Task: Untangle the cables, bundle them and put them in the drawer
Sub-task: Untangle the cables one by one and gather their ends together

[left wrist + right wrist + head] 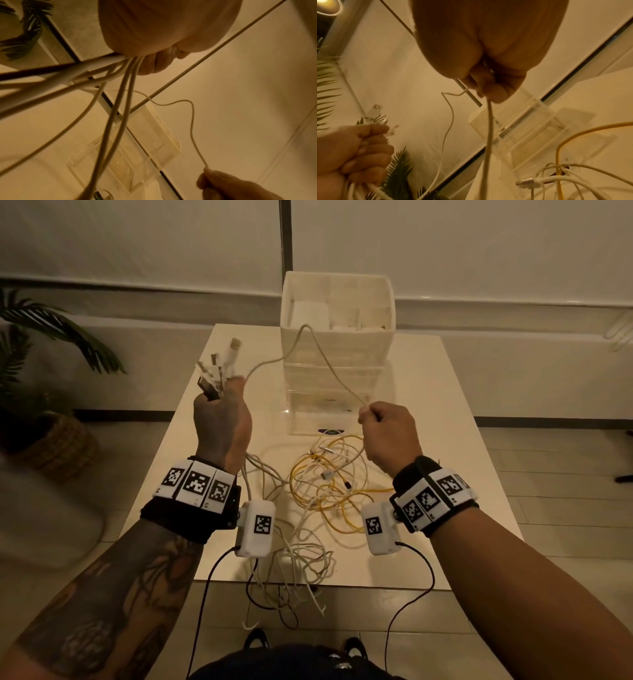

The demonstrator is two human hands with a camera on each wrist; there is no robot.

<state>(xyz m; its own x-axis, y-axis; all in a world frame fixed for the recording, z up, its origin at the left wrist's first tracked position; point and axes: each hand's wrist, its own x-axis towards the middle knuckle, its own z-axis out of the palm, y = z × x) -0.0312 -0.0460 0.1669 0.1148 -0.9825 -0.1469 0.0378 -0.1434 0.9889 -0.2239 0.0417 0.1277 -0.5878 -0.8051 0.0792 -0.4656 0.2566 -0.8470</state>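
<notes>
We hold both hands raised above the near half of the table (455, 419). Its near edge runs just below our wrists, and a few loops of white cable (301, 583) spill over that edge and hang toward the tiled floor (548, 474). Bare tabletop lies to the right of the pile and along the left side beside our left forearm. At the far end stands the drawer unit (337, 350), a pale basket on top and clear drawers beneath; the lowest clear drawer faces us, just beyond the pile. Left of the table, well apart, a potted plant (44, 392) sits on the floor.

Our left hand (221, 426) is clenched around a bunch of white cable ends, their plugs (219, 364) fanning out above the fist; the strands drop from under the hand to the table. Our right hand (390, 436) pinches a single thin white cable (329, 361) between thumb and fingers (489, 86), the other fingers curled in. That cable arcs up from the left fist, rises in front of the drawer unit and comes down to the right hand.

The rest of the cables lie on the table between our wrists: a yellow cable (339, 491) looped through white ones, loose plugs among them, still tangled.
</notes>
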